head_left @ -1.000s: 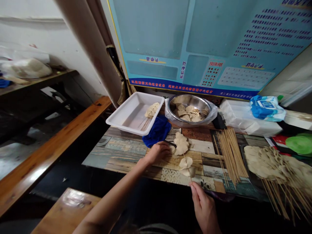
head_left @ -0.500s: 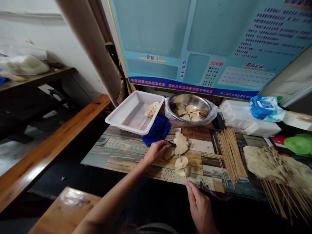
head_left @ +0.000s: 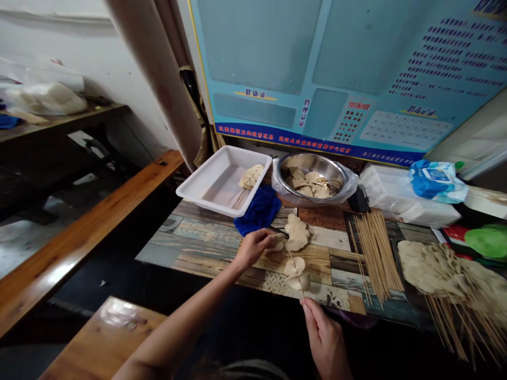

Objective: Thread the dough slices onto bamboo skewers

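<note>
My right hand [head_left: 325,335] pinches the lower end of a thin wooden skewer [head_left: 302,293] at the table's front edge. Threaded on that skewer are a couple of thin, pale round slices [head_left: 295,266], which look like potato or tofu but I cannot tell. My left hand [head_left: 255,248] has its fingers closed on the edge of another pale slice [head_left: 279,243], left of the skewer's tip. Just beyond, a small heap of loose slices [head_left: 297,233] lies on the table, with a dark handle-like object [head_left: 279,230] partly hidden beside it.
Behind stand a white tray [head_left: 190,191] with filled skewers and a steel bowl [head_left: 282,177] of slices. A blue cloth [head_left: 259,211] lies between tray and hands. To the right are bare skewers [head_left: 378,256], a pile of filled skewers [head_left: 439,269] and a blue packet [head_left: 438,181].
The view has shifted slightly. My left hand has raised and turned its slice a little, near the skewer's tip. My right hand keeps the skewer in nearly the same place.
</note>
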Demonstrator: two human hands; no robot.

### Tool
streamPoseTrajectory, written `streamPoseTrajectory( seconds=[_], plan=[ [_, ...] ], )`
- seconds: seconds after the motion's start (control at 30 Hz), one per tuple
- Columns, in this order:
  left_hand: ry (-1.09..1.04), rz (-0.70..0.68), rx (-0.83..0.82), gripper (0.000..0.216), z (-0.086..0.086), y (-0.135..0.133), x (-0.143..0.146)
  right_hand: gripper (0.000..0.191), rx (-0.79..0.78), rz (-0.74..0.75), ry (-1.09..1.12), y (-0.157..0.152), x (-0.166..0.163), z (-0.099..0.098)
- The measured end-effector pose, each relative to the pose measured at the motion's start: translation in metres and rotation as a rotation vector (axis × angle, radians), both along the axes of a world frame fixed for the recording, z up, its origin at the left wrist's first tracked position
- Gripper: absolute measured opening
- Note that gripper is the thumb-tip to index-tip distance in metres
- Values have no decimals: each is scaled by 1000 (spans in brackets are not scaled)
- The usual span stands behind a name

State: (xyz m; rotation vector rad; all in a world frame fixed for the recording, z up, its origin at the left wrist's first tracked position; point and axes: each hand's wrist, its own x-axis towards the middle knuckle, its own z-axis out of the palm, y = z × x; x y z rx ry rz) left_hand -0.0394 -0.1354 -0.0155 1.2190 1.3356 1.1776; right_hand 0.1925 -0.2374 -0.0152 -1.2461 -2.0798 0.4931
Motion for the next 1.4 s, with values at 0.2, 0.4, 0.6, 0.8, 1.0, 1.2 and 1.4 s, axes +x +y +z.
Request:
streamPoseTrajectory(
  seconds=[0.2, 0.4, 0.6, 0.8, 1.0, 1.2, 1.4],
  plan=[
    [-637, 20, -238, 39, 9, -3, 7, 44, 27, 29, -7, 1, -10, 5],
    [-686, 80, -198, 33, 16, -6, 7, 48, 3, 46, -41, 1, -11, 5],
    [-476, 40, -85, 32, 20, -11, 11, 49, -3, 50, -59, 1, -10, 3],
    [-549, 76, -141, 32, 23, -12, 12, 46, 20, 63, -25, 3, -7, 1],
    [-810, 10, -394, 36, 22, -11, 9, 40, 118, 108, 12, 6, -3, -3],
    [-798, 40, -256, 34, 23, -19, 19, 40, 111, 57, 0, 5, -7, -6],
    [-592, 24, -134, 35, 26, -22, 22, 43, 80, 38, -37, 2, -7, -8]
  ],
)
